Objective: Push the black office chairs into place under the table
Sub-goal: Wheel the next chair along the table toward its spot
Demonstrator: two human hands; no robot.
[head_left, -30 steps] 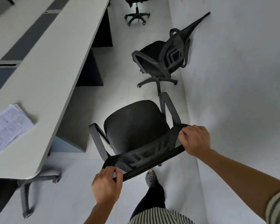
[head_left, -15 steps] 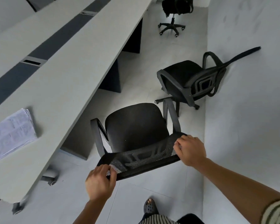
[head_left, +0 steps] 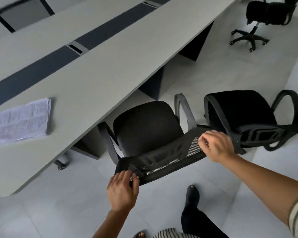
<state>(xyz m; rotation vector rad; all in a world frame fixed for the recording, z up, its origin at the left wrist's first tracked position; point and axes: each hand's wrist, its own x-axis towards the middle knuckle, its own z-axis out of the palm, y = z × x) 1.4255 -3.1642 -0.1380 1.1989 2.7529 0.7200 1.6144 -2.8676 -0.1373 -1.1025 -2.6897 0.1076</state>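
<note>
A black office chair (head_left: 146, 127) with a mesh backrest stands right in front of me, its seat front close to the edge of the long grey table (head_left: 93, 74). My left hand (head_left: 121, 192) grips the left end of the backrest top, and my right hand (head_left: 215, 146) grips the right end. A second black chair (head_left: 239, 110) stands just to the right, its armrest near the first chair's armrest. A third black chair (head_left: 258, 18) is far back at the top right, away from the table.
A stack of printed papers (head_left: 19, 122) lies on the table near its left end. Dark table legs (head_left: 152, 86) stand under the top. A chair wheel (head_left: 61, 166) shows beneath the table's near corner. My foot (head_left: 193, 194) is on the tiled floor behind the chair.
The held chair has moved toward the table, its seat now close to the edge. The view has swung so the second chair sits right beside it.
</note>
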